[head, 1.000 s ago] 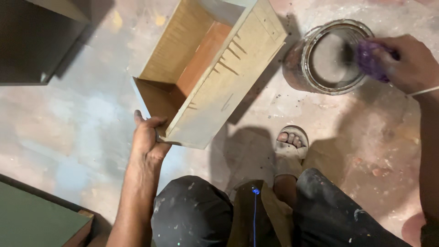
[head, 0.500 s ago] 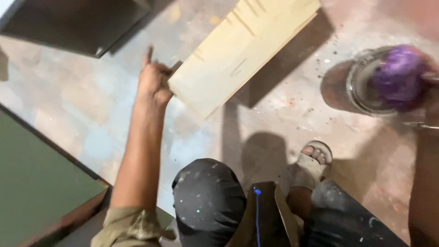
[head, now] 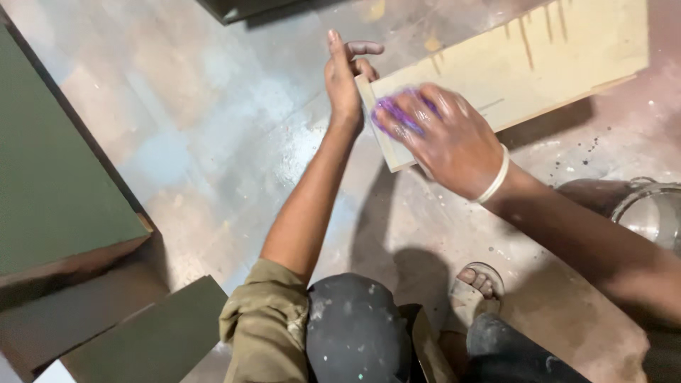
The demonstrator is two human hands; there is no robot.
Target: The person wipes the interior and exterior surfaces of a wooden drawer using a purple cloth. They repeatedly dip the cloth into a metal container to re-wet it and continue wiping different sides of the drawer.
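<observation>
In the head view, the left hand (head: 346, 78) stands on edge against the near end of a pale wooden box (head: 511, 67), palm toward the wood, its forearm stretched straight up from a rolled olive sleeve (head: 266, 326). Its fingers are mostly straight, with the top two curled over the box's corner, steadying rather than gripping it. The right hand (head: 443, 138) lies palm down on the box's upper face, fingers spread and bent over a purple cloth (head: 397, 113) pressed to the wood; a pale band circles its wrist.

The cloth is mostly hidden under the fingers, so its shape is unclear. The box runs off the top and right edges. A metal can (head: 649, 213) is cut by the right edge, its contents hard to make out.

One box, one cloth, one can, two dark green panels (head: 57, 177) at left, one sandalled foot (head: 477, 284).
</observation>
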